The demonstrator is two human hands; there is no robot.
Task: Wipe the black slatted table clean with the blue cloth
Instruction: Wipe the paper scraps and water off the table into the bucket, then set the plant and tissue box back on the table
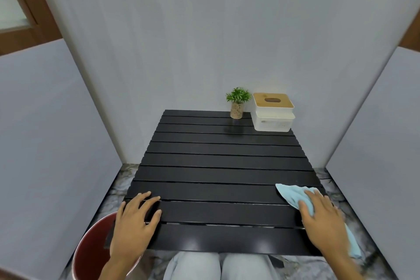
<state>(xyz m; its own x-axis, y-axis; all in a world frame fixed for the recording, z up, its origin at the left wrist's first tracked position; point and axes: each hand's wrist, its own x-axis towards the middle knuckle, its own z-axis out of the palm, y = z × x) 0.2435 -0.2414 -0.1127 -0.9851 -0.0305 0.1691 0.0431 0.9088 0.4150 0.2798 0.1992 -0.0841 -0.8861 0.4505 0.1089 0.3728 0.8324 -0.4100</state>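
The black slatted table (pixel 218 166) fills the middle of the view, its slats running left to right. A light blue cloth (pixel 293 194) lies on the near right corner and hangs over the right edge. My right hand (pixel 322 220) presses flat on the cloth, fingers spread over it. Over at the near left corner, my left hand (pixel 134 223) rests palm down on the slats with fingers apart and nothing in it.
A small potted plant (pixel 237 103) and a white tissue box with a wooden lid (pixel 273 112) stand at the far right corner. A dark red bucket (pixel 93 250) sits on the marble floor below the left corner. Grey walls close in on three sides. My knees are under the near edge.
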